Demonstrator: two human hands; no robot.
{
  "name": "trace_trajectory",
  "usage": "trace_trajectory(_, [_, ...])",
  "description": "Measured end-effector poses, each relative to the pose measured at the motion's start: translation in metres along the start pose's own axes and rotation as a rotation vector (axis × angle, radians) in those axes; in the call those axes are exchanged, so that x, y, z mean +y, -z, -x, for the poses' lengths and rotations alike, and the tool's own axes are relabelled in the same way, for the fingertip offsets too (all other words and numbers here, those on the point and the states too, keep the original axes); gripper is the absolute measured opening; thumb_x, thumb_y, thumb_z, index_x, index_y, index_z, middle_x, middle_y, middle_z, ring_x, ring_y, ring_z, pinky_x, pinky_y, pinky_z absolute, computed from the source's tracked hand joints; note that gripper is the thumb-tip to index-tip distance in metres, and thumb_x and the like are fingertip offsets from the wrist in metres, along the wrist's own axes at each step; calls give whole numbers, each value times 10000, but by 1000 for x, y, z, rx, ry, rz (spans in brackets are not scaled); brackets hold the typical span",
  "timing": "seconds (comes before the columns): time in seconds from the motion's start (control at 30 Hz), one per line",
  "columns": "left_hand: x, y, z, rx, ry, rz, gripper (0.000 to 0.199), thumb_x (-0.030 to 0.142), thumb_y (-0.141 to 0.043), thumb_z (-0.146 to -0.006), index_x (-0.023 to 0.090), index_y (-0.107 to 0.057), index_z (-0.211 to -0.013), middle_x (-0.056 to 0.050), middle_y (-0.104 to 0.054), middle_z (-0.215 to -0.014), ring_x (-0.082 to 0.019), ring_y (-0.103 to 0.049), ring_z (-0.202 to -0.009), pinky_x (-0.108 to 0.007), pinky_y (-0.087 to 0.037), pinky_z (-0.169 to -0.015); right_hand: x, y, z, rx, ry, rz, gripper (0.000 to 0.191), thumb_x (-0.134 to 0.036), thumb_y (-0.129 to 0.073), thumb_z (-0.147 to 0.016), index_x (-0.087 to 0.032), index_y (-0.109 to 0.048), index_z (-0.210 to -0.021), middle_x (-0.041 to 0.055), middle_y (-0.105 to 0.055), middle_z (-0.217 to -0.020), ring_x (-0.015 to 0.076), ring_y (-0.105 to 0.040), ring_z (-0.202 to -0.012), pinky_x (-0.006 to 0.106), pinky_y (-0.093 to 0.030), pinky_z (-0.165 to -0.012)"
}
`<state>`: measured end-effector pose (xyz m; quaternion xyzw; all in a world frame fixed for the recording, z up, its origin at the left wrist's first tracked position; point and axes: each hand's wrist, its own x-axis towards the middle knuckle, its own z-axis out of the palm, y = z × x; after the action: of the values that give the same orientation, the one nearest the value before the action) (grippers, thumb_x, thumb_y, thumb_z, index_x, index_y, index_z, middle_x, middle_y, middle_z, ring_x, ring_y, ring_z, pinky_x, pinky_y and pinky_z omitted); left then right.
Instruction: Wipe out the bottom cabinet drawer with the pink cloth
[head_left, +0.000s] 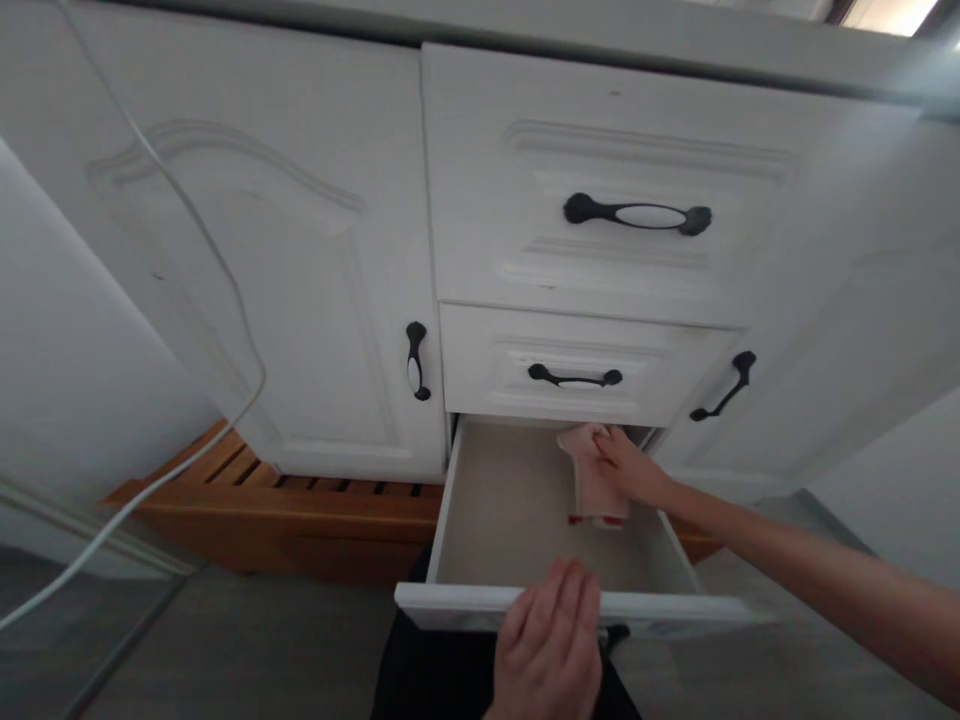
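Observation:
The lowest white drawer is pulled out of the cabinet. Inside it, toward the back right, lies a folded pink cloth with a red and white end. My right hand reaches in from the right and pinches the cloth's upper part between thumb and fingers. At the drawer's front panel, my left hand rests over the top edge, its fingers stretched out side by side. Its thumb is not clearly visible. Below that edge, a black drawer handle shows partly beside the left hand.
Two shut drawers with black handles, an upper one and a middle one, sit above. A cabinet door stands left. A white cable hangs across it. A slatted wooden bench runs beneath; my dark-clothed legs are under the drawer.

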<state>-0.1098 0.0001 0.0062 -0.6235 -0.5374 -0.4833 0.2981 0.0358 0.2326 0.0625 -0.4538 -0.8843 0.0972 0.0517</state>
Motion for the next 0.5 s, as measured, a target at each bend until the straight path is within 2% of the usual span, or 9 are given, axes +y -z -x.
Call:
trace_trajectory(0.1, [2, -8, 2, 48, -20, -71, 346, 163, -498, -853, 218, -734, -1099, 41, -798, -1021, -71, -603, -1141, -270, -229, -1217, -35, -29, -50, 114, -119, 48, 421, -143, -365, -925, -72, -567, -1288, 244, -583, -1195, 294, -595, -1068, 407, -477, -922])
trace_trajectory(0.2, [8, -21, 6, 176, 41, -103, 333, 173, -446, -896, 239, -765, -966, 46, -807, -858, -59, -640, -1005, -267, -250, -1209, -77, -58, -96, 142, -49, 36, 493, -116, -285, -961, -131, -496, -1407, 233, -572, -1263, 321, -559, -1158, 484, -433, -994])
trace_trajectory(0.27, [11, -29, 10, 261, 87, -103, 369, 186, -406, -925, 244, -769, -901, 37, -796, -761, -60, -648, -950, -269, -272, -1195, -107, -79, -124, 153, 10, 10, 492, -143, -262, -993, -176, -483, -1430, 190, -548, -1340, 308, -489, -1267, 490, -371, -1078])
trace_trajectory(0.3, [12, -32, 12, 268, 87, -100, 378, 195, -397, -933, 244, -770, -897, 33, -792, -744, -62, -649, -949, -271, -276, -1191, -121, -91, -135, 152, 28, -7, 482, -169, -259, -1007, -183, -477, -1438, 175, -531, -1373, 305, -455, -1305, 490, -351, -1100])
trace_trajectory(0.4, [14, -37, 16, 253, 80, -97, 362, 203, -412, -932, 241, -772, -910, 32, -789, -738, -61, -642, -975, -278, -273, -1190, -157, -124, -152, 144, 9, -58, 488, -227, -224, -1030, -123, -464, -1441, 217, -475, -1426, 341, -422, -1322, 549, -347, -1083])
trace_trajectory(0.5, [20, -38, 17, 309, 176, -97, 380, 192, -405, -935, 246, -772, -850, 36, -772, -686, -57, -635, -949, -263, -286, -1173, -168, -145, -151, 121, -8, -100, 500, -195, -194, -1016, -68, -545, -1350, 271, -469, -1397, 371, -436, -1284, 608, -324, -1055])
